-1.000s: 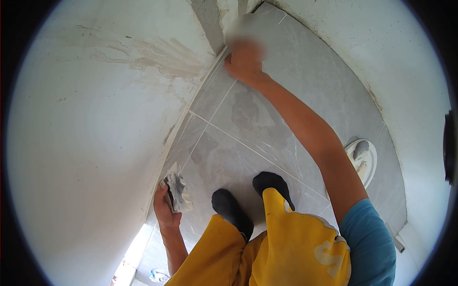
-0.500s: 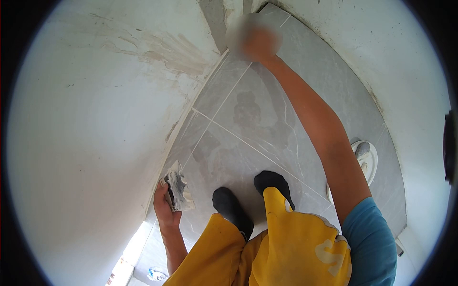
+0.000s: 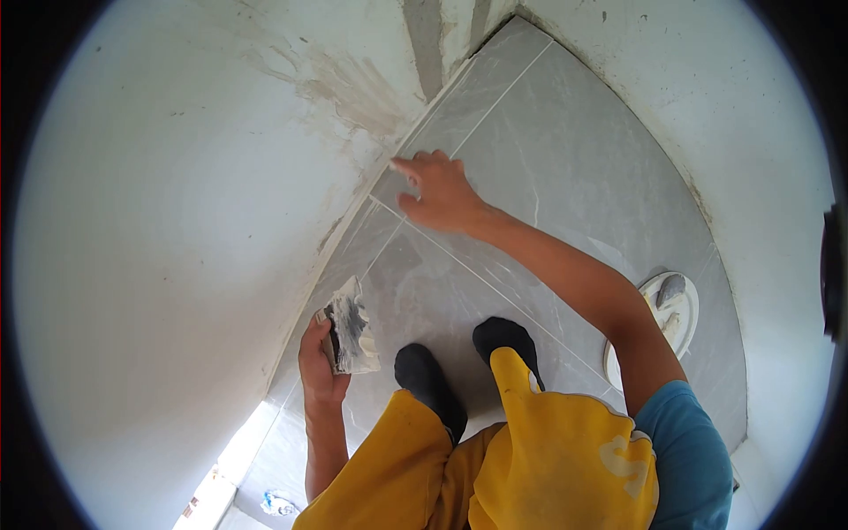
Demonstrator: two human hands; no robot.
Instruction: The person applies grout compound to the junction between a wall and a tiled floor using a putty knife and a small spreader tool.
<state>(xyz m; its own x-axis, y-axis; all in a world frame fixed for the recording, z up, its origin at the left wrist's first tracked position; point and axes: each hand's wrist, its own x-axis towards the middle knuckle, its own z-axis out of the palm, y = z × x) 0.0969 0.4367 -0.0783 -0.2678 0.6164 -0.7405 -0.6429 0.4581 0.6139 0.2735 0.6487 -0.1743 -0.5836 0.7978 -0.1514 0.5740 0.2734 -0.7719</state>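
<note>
At the lower left, my left hand is closed round a flat blade tool smeared with pale paste, held over the floor beside the wall. My right hand is above centre, its index finger stretched out and touching the white joint where the left wall meets the grey tiles. Its other fingers are apart and partly bent, with nothing in them. Thin white lines run between the grey floor tiles.
A round white lid-like plate with paste and a grey lump lies on the floor at right. White walls rise on both sides. My feet in black socks stand at lower centre. A crumpled item lies at bottom left.
My right hand has moved from the far corner down and left to the wall joint, its index finger now stretched out. My left hand, still holding the blade tool, has shifted slightly right and up.
</note>
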